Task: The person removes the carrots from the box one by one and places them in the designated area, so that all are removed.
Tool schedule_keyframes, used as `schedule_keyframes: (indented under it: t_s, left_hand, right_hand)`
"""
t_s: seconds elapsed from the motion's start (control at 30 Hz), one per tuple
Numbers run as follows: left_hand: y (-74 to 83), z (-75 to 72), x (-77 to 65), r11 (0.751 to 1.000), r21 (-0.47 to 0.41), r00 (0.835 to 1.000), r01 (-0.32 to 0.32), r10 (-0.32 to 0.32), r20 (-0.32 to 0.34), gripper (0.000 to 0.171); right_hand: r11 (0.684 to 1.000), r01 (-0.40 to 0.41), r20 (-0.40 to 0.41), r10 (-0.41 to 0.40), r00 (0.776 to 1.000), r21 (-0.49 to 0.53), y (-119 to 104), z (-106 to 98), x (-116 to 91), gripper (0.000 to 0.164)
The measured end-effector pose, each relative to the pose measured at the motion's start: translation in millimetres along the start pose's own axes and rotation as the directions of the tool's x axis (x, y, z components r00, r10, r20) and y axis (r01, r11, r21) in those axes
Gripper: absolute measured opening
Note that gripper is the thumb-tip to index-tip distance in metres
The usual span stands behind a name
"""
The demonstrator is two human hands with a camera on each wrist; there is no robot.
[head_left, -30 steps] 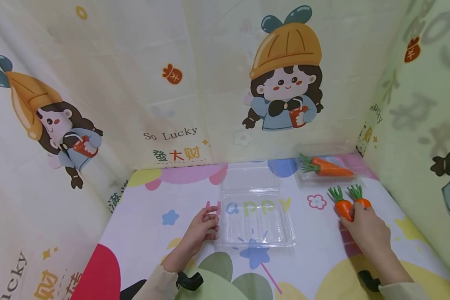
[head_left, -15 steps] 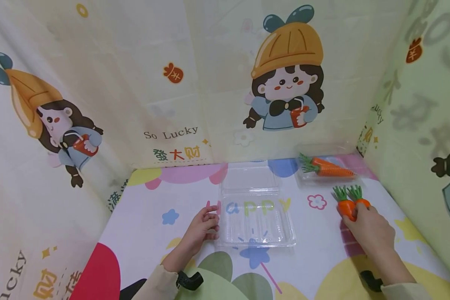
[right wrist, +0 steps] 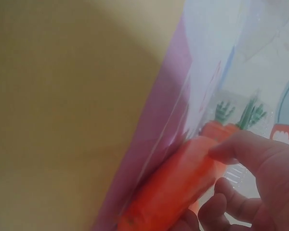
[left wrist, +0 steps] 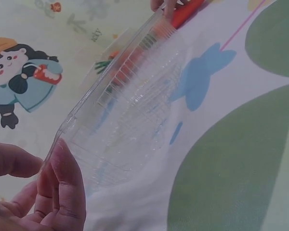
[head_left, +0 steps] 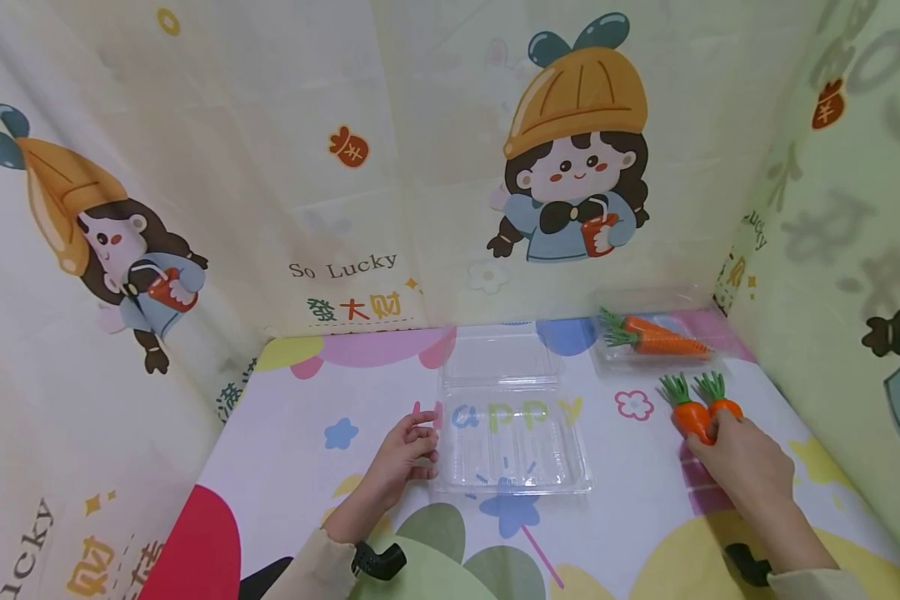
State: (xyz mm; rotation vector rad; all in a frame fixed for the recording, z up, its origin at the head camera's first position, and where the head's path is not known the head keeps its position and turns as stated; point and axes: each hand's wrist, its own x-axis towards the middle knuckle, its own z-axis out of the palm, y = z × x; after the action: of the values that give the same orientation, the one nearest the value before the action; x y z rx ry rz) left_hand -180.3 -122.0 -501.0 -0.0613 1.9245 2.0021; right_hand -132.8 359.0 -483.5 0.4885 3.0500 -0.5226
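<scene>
In the head view an open clear plastic clamshell box (head_left: 512, 486) lies on the table with its lid folded back. My left hand (head_left: 399, 454) is at its left edge; in the left wrist view thumb and fingers (left wrist: 67, 178) pinch the rim. To the right, my right hand (head_left: 750, 467) grips two orange carrots (head_left: 692, 418) with green tops, side by side. The right wrist view shows my thumb pressing on the nearer carrot (right wrist: 178, 178). Fingers curl along its side, and the second carrot is mostly hidden.
A clear plastic tray (head_left: 615, 360) with orange carrots (head_left: 667, 340) stands at the back right, against the cloth wall. Printed cloth walls (head_left: 427, 208) enclose the table's back and sides. The tablecloth (head_left: 285, 467) carries printed shapes.
The left carrot's top shifted slightly right, then back left, beside the other carrot. My right hand has moved a little right. The left hand and clamshell box have not visibly moved.
</scene>
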Motion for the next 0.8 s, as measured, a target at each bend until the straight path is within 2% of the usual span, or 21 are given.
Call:
schedule_keyframes:
  t_s: [0.33, 0.67, 0.8]
  left_hand:
    - [-3.5, -14.3, -3.7, 1.0, -0.004, 1.0, 0.0, 0.0, -0.024, 0.05]
    - [-1.5, -26.5, -9.4, 0.999, 0.017, 0.996, 0.029, -0.027, -0.089, 0.049]
    - [0.7, -25.4, -9.1, 0.997, 0.067, 0.992, 0.034, -0.026, -0.121, 0.047]
  right_hand:
    - [0.999, 0.042, -0.017, -0.042, 0.999, 0.006, 1.9, 2.0, -0.9, 0.032]
    - [0.999, 0.001, 0.043, -0.003, 0.999, 0.033, -0.7, 0.1, -1.1, 0.038]
    - [0.999, -0.006, 0.051, 0.004, 0.999, 0.04, 0.6, -1.3, -1.1, 0.041]
